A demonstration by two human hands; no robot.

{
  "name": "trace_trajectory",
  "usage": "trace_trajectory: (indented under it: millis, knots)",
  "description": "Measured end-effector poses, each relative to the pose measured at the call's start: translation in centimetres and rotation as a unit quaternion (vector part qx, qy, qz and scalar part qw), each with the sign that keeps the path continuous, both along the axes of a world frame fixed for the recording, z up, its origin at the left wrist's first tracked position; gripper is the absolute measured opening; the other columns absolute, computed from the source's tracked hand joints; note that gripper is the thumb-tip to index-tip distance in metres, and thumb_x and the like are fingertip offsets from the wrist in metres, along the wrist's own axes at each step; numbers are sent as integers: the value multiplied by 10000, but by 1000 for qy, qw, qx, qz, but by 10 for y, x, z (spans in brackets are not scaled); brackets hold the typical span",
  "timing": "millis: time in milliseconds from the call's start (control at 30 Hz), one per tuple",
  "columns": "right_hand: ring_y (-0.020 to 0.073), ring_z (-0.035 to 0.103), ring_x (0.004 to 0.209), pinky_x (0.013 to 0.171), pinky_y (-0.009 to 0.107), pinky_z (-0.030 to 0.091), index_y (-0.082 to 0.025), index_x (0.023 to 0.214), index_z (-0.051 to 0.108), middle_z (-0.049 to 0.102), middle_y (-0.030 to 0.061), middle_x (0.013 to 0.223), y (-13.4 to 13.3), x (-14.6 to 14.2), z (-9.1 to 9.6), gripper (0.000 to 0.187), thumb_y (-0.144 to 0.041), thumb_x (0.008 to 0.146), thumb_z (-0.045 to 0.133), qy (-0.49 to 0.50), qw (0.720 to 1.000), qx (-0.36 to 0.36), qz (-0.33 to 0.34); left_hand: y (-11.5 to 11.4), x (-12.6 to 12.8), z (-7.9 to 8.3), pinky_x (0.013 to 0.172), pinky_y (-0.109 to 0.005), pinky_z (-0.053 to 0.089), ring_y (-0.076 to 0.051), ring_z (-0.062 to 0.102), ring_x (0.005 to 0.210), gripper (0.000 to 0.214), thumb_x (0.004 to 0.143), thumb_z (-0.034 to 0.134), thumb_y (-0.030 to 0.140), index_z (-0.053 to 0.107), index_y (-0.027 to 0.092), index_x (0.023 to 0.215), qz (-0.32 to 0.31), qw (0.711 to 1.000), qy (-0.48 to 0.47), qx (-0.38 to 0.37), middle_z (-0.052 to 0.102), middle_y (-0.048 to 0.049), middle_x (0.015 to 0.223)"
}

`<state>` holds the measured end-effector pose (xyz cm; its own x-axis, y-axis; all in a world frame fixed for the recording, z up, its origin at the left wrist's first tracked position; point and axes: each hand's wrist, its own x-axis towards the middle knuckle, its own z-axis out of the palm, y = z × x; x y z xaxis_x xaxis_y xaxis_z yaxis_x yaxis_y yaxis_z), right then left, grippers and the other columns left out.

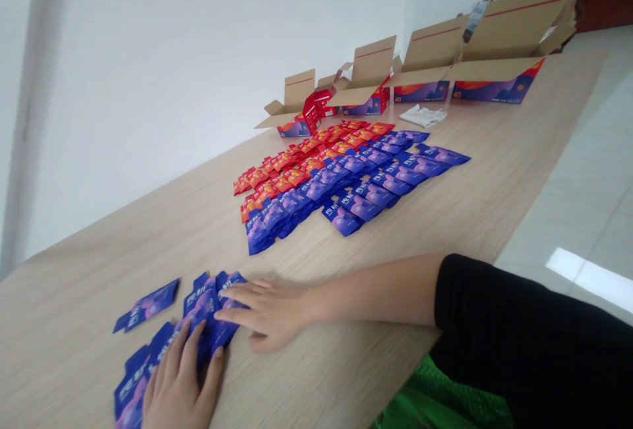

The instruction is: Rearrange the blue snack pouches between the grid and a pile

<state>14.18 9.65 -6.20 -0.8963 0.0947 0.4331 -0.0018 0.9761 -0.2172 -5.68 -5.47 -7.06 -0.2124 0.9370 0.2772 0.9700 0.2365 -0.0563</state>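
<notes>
Several blue-and-purple sachets point(200, 300) lie overlapping in a row at the near left of the table. My left hand point(180, 379) rests on the middle of this row with its fingers stretched out and the thumb apart. From the right, my right hand point(270, 314) reaches onto the far end of the same row, its fingers spread over the sachets. Both palms hide parts of the packets beneath them. Just beyond the row, a couple of blue sachets point(151, 305) lie apart on the wood, one partly over the other.
Farther back are overlapping rows of blue sachets point(316, 185) and red-orange sachets point(297, 155), with a shorter blue row point(380, 192) beside them. Open printed cartons point(420, 89) line the wall side. A crumpled white bag point(422, 116) lies before them. The table edge runs along the right.
</notes>
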Motion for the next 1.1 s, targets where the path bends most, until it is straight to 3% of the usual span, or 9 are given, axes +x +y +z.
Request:
trace_trajectory:
  millis: [167,333,433,533,633,800,900,1000,1100]
  knots:
    - [322,442,1354,1042,475,429,-125,1394,446,419,231,1477,3,4,-6,519,-377,941,472,-38,999,-10,4,1,-1,1,1085,-535,384,-367,442,1354,579,939,286,515,408,175,1392,30,1000,3,-8,413,-169,1502]
    - [311,497,1297,993,458,470,-122,1365,464,411,238,1472,4,8,-6,483,-338,934,487,-24,1000,0,10,6,-14,1,1083,-558,377,-366,434,1361,598,926,304,510,381,194,1427,52,998,4,-20,403,-164,1510]
    - [283,510,1280,1000,425,470,-127,1348,488,397,204,1490,14,21,2,445,-238,917,494,-28,999,24,39,14,-22,4,1072,-562,387,-346,443,1354,589,924,292,484,410,182,1416,46,998,-13,-27,456,-165,1468]
    - [258,458,1334,1069,404,419,-124,1295,546,435,179,1466,38,40,9,400,-150,901,485,-14,999,30,34,30,-18,18,1038,-555,417,-358,462,1331,544,935,260,458,522,179,1322,42,998,-34,-31,482,-175,1428]
    - [230,481,1298,1085,391,403,-115,1217,599,505,169,1386,69,59,8,356,-103,887,465,37,999,-5,-19,58,6,44,1023,-562,414,-400,454,1321,601,948,213,506,567,150,1279,60,998,-26,-22,426,-210,1448]
    - [252,496,1237,1060,425,413,-114,1171,621,537,165,1310,113,76,0,394,-40,821,458,102,988,-7,-115,131,55,83,920,-428,480,-297,652,1040,465,934,279,420,620,183,1142,48,988,-106,-105,670,-128,1161]
    - [274,456,1279,1075,452,388,-121,1221,606,504,169,1344,130,71,6,426,-55,827,458,102,985,26,-137,175,65,87,845,-459,489,-356,661,1027,473,932,299,447,643,173,1106,85,982,-124,-114,710,-167,1073]
    - [278,453,1284,1070,439,391,-122,1310,563,474,177,1380,144,58,18,453,-122,865,477,77,977,20,-197,209,59,80,837,-493,480,-415,636,1079,504,928,335,476,666,120,1061,134,974,-140,-118,690,-245,1099]
    - [291,455,1285,1076,438,376,-107,1382,510,484,194,1381,157,44,25,479,-236,921,486,27,963,1,-269,231,48,72,851,-474,490,-356,660,1030,497,937,397,513,680,109,1000,174,960,-172,-134,701,-217,1056]
